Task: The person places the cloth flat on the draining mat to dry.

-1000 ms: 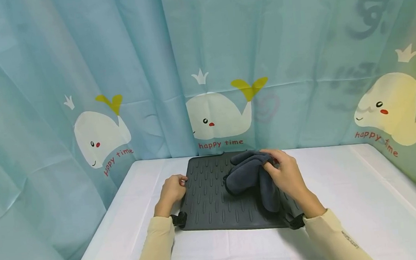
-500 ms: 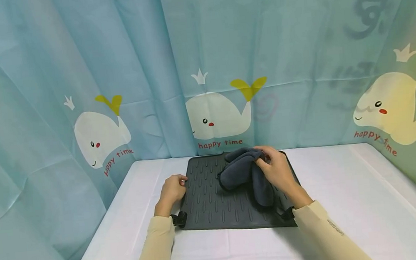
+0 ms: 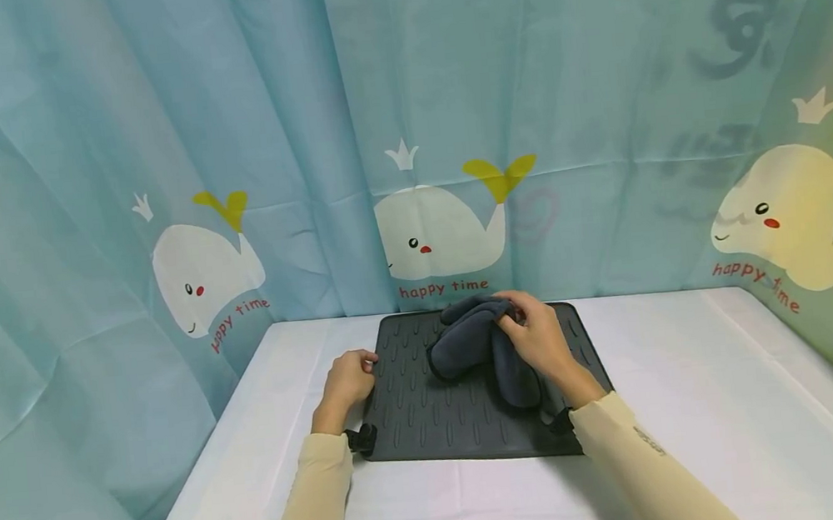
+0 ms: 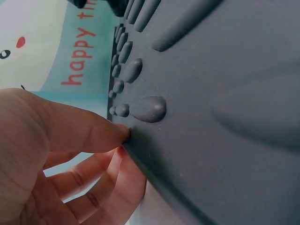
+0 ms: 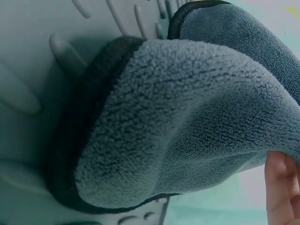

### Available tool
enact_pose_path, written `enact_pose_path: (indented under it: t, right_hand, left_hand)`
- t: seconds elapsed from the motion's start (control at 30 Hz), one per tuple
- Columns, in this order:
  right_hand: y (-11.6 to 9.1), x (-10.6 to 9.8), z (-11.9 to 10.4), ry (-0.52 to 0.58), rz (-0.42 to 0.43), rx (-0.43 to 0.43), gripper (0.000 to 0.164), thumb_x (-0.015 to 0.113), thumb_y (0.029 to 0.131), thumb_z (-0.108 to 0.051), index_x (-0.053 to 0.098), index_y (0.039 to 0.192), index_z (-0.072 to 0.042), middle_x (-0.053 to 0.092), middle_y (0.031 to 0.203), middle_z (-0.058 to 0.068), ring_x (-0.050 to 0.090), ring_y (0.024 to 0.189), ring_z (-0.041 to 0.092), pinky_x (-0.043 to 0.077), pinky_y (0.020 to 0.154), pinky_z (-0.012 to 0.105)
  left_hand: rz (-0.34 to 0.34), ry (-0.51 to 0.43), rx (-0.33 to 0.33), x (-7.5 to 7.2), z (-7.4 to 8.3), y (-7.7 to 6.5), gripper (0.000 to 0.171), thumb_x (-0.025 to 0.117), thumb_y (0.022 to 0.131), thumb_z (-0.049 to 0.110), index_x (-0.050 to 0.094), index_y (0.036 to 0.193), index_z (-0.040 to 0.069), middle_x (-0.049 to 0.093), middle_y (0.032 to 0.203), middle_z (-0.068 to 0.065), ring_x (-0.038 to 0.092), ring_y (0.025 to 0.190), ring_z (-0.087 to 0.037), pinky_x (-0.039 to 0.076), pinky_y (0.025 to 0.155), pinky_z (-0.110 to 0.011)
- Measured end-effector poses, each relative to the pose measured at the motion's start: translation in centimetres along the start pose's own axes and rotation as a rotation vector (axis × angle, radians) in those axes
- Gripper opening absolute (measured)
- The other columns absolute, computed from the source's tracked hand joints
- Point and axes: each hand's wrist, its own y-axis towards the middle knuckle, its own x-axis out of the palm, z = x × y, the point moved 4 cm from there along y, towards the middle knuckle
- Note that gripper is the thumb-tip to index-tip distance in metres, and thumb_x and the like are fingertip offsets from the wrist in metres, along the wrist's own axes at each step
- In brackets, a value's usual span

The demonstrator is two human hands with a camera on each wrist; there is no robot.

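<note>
A dark grey rubber mat point(image 3: 416, 415) with raised oblong ridges lies on the white table. At its left edge my left hand point(image 3: 348, 378) pinches the rim; in the left wrist view the thumb point(image 4: 89, 129) is on the ridged side and the fingers reach behind the edge. Over the mat, right of its middle, my right hand point(image 3: 540, 336) grips a bunched blue-grey plush cleaning cloth point(image 3: 466, 346) with black edging. The right wrist view shows the cloth point(image 5: 140, 126) drooping in folds onto the ridges, with fingertips point(image 5: 282, 178) at its right end.
The white-covered table point(image 3: 701, 400) extends on both sides of the mat and in front of it. Light blue curtains point(image 3: 583, 110) printed with whales hang close behind the table and along its sides. Black straps point(image 3: 362, 439) are on the wrists.
My right hand has moved the cloth left across the mat, and slightly toward the far edge at first. The left hand has stayed at the mat's left edge.
</note>
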Motion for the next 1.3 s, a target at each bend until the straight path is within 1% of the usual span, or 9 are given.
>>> enact_pose_path:
  t: [0.27, 0.43, 0.53, 0.6, 0.67, 0.77, 0.83, 1.13, 1.3]
  right_hand:
    - [0.1, 1.2, 0.9, -0.033, -0.081, 0.073, 0.031, 0.064, 0.102, -0.017, 0.067, 0.132, -0.011, 0.054, 0.077, 0.008, 0.043, 0.061, 0.02, 0.038, 0.061, 0.035]
    - [0.0, 1.6, 1.4, -0.075, -0.122, 0.128, 0.034, 0.064, 0.102, -0.018, 0.066, 0.135, -0.013, 0.051, 0.074, 0.004, 0.044, 0.061, 0.018, 0.037, 0.059, 0.033]
    - [0.0, 1.9, 1.8, -0.09, -0.156, 0.173, 0.037, 0.063, 0.102, -0.022, 0.063, 0.139, -0.015, 0.054, 0.074, 0.007, 0.047, 0.061, 0.02, 0.039, 0.059, 0.033]
    - [-0.1, 2.1, 2.1, -0.11, -0.187, 0.207, 0.042, 0.062, 0.103, -0.025, 0.059, 0.143, -0.015, 0.062, 0.082, 0.011, 0.055, 0.067, 0.024, 0.043, 0.063, 0.036]
    - [-0.2, 2.3, 2.3, -0.128, -0.221, 0.235, 0.047, 0.061, 0.103, -0.028, 0.054, 0.148, -0.014, 0.069, 0.101, 0.018, 0.065, 0.082, 0.032, 0.05, 0.072, 0.043]
    - [-0.4, 2.5, 2.8, -0.145, -0.273, 0.262, 0.054, 0.061, 0.103, -0.03, 0.048, 0.152, -0.011, 0.064, 0.134, 0.024, 0.065, 0.113, 0.043, 0.052, 0.091, 0.056]
    - [-0.5, 2.6, 3.1, -0.145, -0.302, 0.267, 0.055, 0.061, 0.103, -0.03, 0.047, 0.152, -0.009, 0.058, 0.144, 0.025, 0.06, 0.125, 0.046, 0.049, 0.098, 0.061]
    - [-1.1, 2.8, 4.0, -0.128, -0.427, 0.305, 0.067, 0.06, 0.103, -0.037, 0.038, 0.155, -0.002, 0.052, 0.148, 0.028, 0.054, 0.132, 0.049, 0.046, 0.103, 0.061]
    - [-1.6, 1.7, 3.7, -0.084, -0.467, 0.311, 0.076, 0.062, 0.101, -0.041, 0.031, 0.156, 0.0, 0.057, 0.138, 0.028, 0.06, 0.123, 0.044, 0.05, 0.097, 0.055]
  left_hand:
    - [0.0, 0.003, 0.007, 0.0, 0.2, 0.0, 0.04, 0.057, 0.084, -0.005, 0.074, 0.119, 0.006, 0.064, 0.087, -0.002, 0.053, 0.071, -0.019, 0.042, 0.066, -0.031]
    - [0.0, 0.002, 0.014, 0.1, 0.2, 0.0, 0.04, 0.057, 0.085, -0.005, 0.074, 0.119, 0.006, 0.064, 0.087, -0.003, 0.053, 0.071, -0.019, 0.042, 0.066, -0.031]
    - [-0.004, -0.003, 0.01, 0.1, 0.2, 0.1, 0.041, 0.056, 0.085, -0.005, 0.073, 0.12, 0.006, 0.064, 0.087, -0.003, 0.052, 0.071, -0.018, 0.042, 0.066, -0.031]
    - [-0.003, -0.004, 0.008, 0.1, 0.1, 0.1, 0.041, 0.056, 0.085, -0.006, 0.073, 0.12, 0.006, 0.064, 0.087, -0.003, 0.052, 0.071, -0.018, 0.042, 0.066, -0.031]
    - [-0.002, -0.003, 0.008, 0.0, 0.2, 0.0, 0.041, 0.056, 0.084, -0.006, 0.073, 0.12, 0.005, 0.064, 0.087, -0.003, 0.053, 0.071, -0.018, 0.042, 0.067, -0.031]
    - [0.0, -0.003, 0.01, 0.0, 0.2, 0.0, 0.04, 0.057, 0.085, -0.005, 0.073, 0.119, 0.005, 0.064, 0.087, -0.003, 0.053, 0.073, -0.019, 0.043, 0.068, -0.032]
    - [-0.001, -0.003, 0.01, 0.0, 0.2, 0.0, 0.039, 0.057, 0.085, -0.005, 0.073, 0.119, 0.005, 0.064, 0.087, -0.003, 0.054, 0.073, -0.019, 0.044, 0.069, -0.033]
    - [0.003, -0.01, 0.007, -0.1, 0.1, -0.1, 0.033, 0.064, 0.088, 0.001, 0.073, 0.119, 0.005, 0.065, 0.09, -0.004, 0.055, 0.074, -0.02, 0.046, 0.07, -0.034]
    - [0.045, -0.057, 0.023, -0.3, 0.7, -0.2, 0.02, 0.071, 0.091, 0.009, 0.075, 0.111, 0.005, 0.069, 0.095, -0.008, 0.061, 0.079, -0.021, 0.051, 0.074, -0.038]
